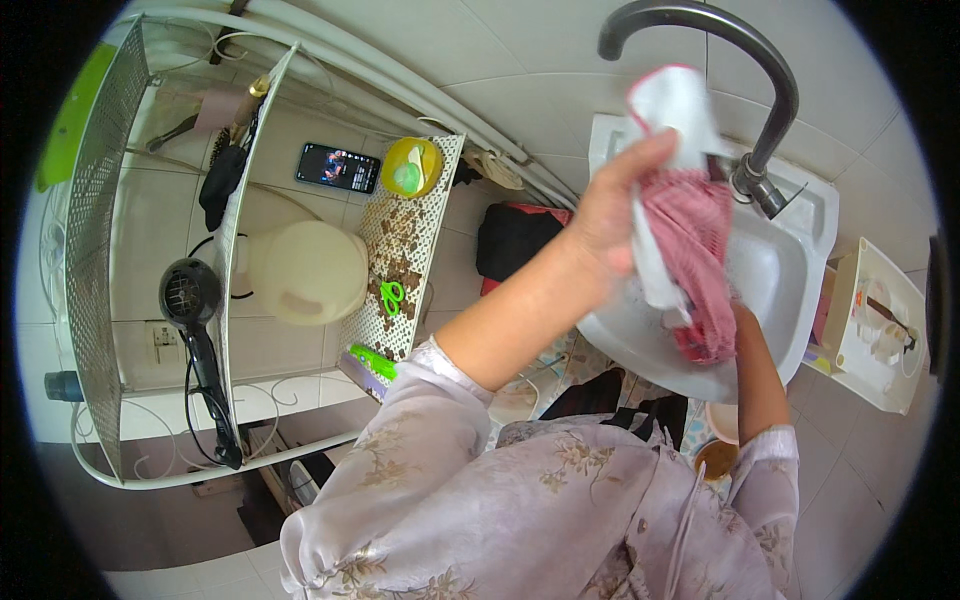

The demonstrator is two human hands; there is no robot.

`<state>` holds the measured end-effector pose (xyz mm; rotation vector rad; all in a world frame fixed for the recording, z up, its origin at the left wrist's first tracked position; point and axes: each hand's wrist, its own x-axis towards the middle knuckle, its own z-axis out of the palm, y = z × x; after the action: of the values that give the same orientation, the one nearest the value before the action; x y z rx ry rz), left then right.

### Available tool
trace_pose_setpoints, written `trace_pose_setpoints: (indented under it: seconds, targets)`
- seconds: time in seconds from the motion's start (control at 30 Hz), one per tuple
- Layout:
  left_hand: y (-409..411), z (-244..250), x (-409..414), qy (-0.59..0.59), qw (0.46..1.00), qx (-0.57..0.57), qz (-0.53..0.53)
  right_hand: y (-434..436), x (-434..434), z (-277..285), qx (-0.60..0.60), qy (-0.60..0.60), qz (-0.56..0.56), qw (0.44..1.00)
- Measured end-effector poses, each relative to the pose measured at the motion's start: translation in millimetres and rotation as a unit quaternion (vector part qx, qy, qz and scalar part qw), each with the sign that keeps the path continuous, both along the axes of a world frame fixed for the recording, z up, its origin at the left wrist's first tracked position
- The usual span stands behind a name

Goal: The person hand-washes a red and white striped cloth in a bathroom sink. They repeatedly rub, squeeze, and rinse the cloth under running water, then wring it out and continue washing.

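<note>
My left hand (619, 202), blurred by motion, grips a white cloth with a pink edge (670, 101) above the wash basin (776, 277). Against it lies a pink ribbed cloth (694, 255), which hangs down over the bowl; whether the two are one piece I cannot tell. My right hand (739, 319) is at the lower end of the pink cloth and mostly hidden by it, so its fingers do not show. A grey curved faucet (784, 90) rises behind the cloths.
A wire shelf rack at the left holds a hair dryer (191, 300), a phone (337, 167), a yellow bowl (429, 184), green scissors (391, 298) and a cream plastic jug (311, 274). Dark cloth (517, 240) lies beside the basin. A cream wall caddy (859, 360) is at the right.
</note>
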<state>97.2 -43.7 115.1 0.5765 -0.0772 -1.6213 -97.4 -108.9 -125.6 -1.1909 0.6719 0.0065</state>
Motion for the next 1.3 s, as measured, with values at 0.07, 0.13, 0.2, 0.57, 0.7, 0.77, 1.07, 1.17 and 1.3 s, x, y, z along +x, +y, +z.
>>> trace_pose_setpoints:
  seconds: [0.07, 0.13, 0.2, 0.57, 0.7, 0.77, 1.07, 1.17, 1.3]
  targets:
    - [0, -20, 26, -0.054, 0.997, -0.015, 0.053, 5, -14, 1, 0.033, 0.018, -0.010, 0.999]
    - [-5, -38, 41, -0.094, 0.988, 0.007, 0.123, 5, -30, 4, 0.101, 0.021, -0.043, 0.994]
    - [-4, -66, 58, -0.098, 0.977, 0.039, 0.183, 5, -39, 10, 0.197, 0.012, -0.083, 0.977]
    - [57, -198, -45, -0.780, 0.614, 0.112, -0.039, 55, 16, 27, -0.277, 0.196, 0.195, 0.920]
    - [63, -214, -50, -0.861, 0.469, 0.119, -0.159, 74, 17, 9, -0.367, 0.197, 0.160, 0.895]
    - [50, -234, -47, -0.879, 0.433, 0.137, -0.145, 82, 14, -14, -0.453, 0.211, 0.090, 0.862]
    - [-48, -306, -20, -0.808, 0.356, 0.169, -0.438, 71, 9, 3, -0.361, 0.282, 0.055, 0.887]
    - [-47, -312, -19, -0.798, 0.482, 0.176, -0.317, 71, 7, 10, -0.328, 0.301, 0.086, 0.891]
    - [-18, -333, 20, -0.766, 0.626, 0.125, -0.069, 71, 20, 8, -0.339, 0.282, 0.116, 0.890]
